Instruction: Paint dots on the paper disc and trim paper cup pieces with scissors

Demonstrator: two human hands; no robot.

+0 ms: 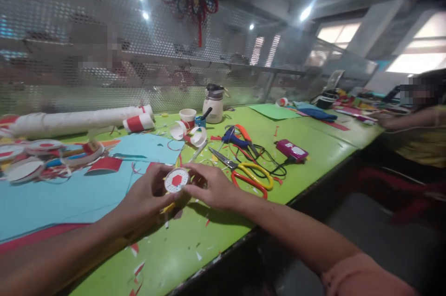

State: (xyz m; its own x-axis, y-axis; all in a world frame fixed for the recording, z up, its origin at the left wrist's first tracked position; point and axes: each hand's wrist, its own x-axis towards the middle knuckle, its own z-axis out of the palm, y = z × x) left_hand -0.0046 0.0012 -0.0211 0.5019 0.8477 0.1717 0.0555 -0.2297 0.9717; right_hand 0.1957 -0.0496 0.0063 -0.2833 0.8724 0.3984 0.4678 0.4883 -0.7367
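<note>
Both of my hands hold a small white paper disc (pixel 176 180) with a red hexagon at its centre, just above the green table (pixel 195 245). My left hand (pixel 148 194) grips its left edge and my right hand (pixel 212 187) pinches its right edge. Something yellow shows under the left hand; I cannot tell what it is. Scissors with yellow and red handles (pixel 248 171) lie just right of my right hand.
Blue paper sheets (pixel 69 194) cover the table's left, with red-and-white discs (pixel 35 156) and a white roll (pixel 80 121) behind. Cups (pixel 188 128), a white jar (pixel 213 104), orange-handled pliers, black cable and a pink device (pixel 291 150) lie beyond. A person sits at far right.
</note>
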